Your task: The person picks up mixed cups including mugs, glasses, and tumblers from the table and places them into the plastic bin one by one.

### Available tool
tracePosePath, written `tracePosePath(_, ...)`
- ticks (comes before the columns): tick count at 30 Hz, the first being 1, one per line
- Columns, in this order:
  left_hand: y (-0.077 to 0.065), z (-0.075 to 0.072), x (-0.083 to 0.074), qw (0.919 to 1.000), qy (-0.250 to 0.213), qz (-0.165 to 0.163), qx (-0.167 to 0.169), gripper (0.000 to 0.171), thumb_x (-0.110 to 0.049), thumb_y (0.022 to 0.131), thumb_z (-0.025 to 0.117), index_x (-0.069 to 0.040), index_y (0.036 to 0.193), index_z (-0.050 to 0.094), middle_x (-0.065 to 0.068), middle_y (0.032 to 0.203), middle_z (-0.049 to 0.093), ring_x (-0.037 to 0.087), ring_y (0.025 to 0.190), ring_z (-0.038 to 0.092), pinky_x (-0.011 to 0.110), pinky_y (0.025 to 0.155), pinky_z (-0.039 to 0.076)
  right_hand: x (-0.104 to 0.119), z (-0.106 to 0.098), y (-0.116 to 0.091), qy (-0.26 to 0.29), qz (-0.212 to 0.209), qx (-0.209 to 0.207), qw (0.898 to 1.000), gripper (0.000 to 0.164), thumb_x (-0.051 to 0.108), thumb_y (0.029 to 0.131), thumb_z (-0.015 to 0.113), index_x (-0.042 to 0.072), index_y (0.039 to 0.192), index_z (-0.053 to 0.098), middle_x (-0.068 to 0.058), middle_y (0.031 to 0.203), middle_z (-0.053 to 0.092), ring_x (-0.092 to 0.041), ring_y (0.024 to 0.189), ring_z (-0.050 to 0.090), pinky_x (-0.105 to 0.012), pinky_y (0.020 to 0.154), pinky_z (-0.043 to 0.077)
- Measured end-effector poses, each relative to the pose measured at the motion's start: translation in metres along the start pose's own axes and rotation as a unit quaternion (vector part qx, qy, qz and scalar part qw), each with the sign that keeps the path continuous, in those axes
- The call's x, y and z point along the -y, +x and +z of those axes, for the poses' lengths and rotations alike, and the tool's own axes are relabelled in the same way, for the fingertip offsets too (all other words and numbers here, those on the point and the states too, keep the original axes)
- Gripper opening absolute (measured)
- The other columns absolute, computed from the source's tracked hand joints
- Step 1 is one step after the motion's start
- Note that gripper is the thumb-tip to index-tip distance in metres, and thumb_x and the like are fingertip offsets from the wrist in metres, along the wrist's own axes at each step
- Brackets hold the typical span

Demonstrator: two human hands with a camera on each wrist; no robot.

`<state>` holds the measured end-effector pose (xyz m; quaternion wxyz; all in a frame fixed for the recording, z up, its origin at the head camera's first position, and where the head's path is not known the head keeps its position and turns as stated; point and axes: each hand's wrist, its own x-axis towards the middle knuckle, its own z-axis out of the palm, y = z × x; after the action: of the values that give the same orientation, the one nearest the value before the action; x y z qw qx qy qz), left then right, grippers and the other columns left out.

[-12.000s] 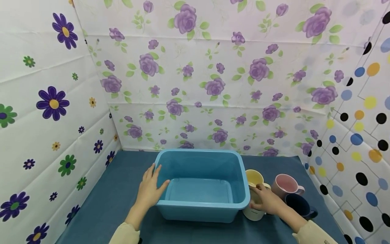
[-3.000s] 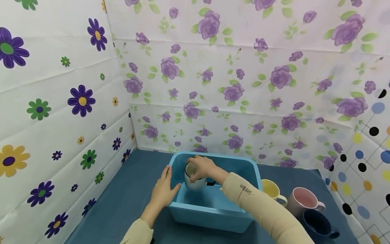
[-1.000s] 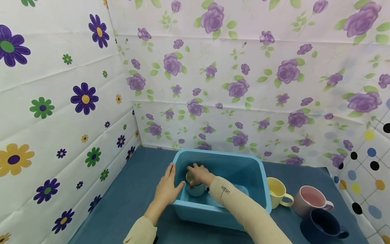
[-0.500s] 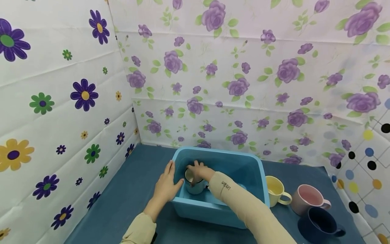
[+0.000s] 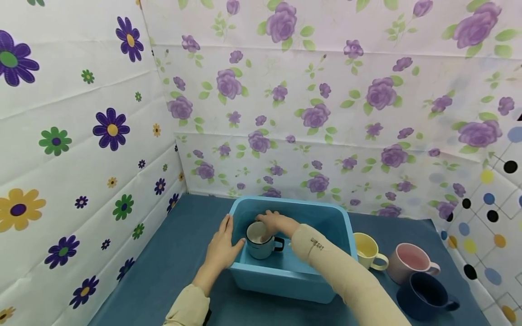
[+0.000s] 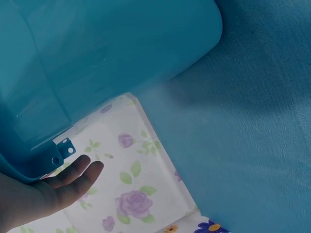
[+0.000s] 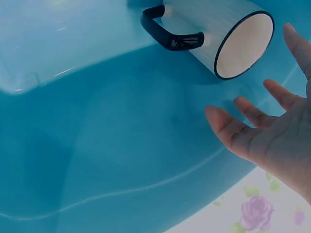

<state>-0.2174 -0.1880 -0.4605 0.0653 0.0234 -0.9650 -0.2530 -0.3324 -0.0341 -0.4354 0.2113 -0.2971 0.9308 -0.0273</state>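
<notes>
Though four mugs (image 5: 260, 250) stand, one tub (image 5: 285, 286) holds one.

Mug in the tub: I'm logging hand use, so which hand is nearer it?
Right: the right hand is inside the tub by the mug; the left hand is at the tub's left edge.

Plastic tub (image 5: 281, 281): light blue. Enamel-style mug (image 7: 211, 31): white, black-rimmed, black-handled. Others: yellow mug (image 5: 365, 251), pink mug (image 5: 409, 265), navy mug (image 5: 422, 299). Tablecloth (image 5: 163, 271): dark blue. Rear sheet (image 5: 277, 113): white, purple roses, green leaves. Left sheet (image 5: 73, 149): white, multicoloured flowers. Right sheet (image 5: 480, 235): white, multicoloured dots
</notes>
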Motion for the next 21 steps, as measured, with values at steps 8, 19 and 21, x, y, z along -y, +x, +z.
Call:
tracePosePath(8, 0.003, -0.001, 0.001, 1.0000, 0.005, 0.001, 0.000, 0.076, -0.034, 0.093, 0.058, -0.004, 0.151, 0.018, 0.014, 0.157, 0.016, 0.045, 0.126, 0.043, 0.059, 0.091, 0.042, -0.001, -0.011, -0.013, -0.006, -0.007, -0.008, 1.000, 0.061, 0.032, 0.083, 0.072, 0.019, 0.137, 0.047, -0.011, 0.135, 0.046, -0.032, 0.121, 0.045, -0.050, 0.100, 0.040)
tracePosePath(19, 0.001, 0.001, 0.000, 1.0000, 0.003, 0.001, -0.004, 0.076, -0.033, 0.092, 0.059, -0.003, 0.150, 0.020, 0.015, 0.157, 0.018, 0.045, 0.126, 0.042, 0.060, 0.092, 0.042, -0.002, -0.016, -0.031, -0.025, -0.056, -0.009, 0.998, 0.061, 0.028, 0.084, 0.072, 0.013, 0.138, 0.047, -0.012, 0.136, 0.048, -0.034, 0.125, 0.044, -0.047, 0.101, 0.040)
tracePosePath(21, 0.001, 0.001, 0.001, 1.0000, 0.000, 0.001, -0.003, 0.077, -0.033, 0.092, 0.059, -0.003, 0.151, 0.019, 0.015, 0.157, 0.017, 0.046, 0.127, 0.042, 0.060, 0.092, 0.042, -0.002, -0.018, -0.035, -0.023, -0.064, -0.009, 0.998, 0.061, 0.028, 0.084, 0.072, 0.013, 0.137, 0.047, -0.012, 0.136, 0.048, -0.034, 0.124, 0.045, -0.047, 0.101, 0.040)
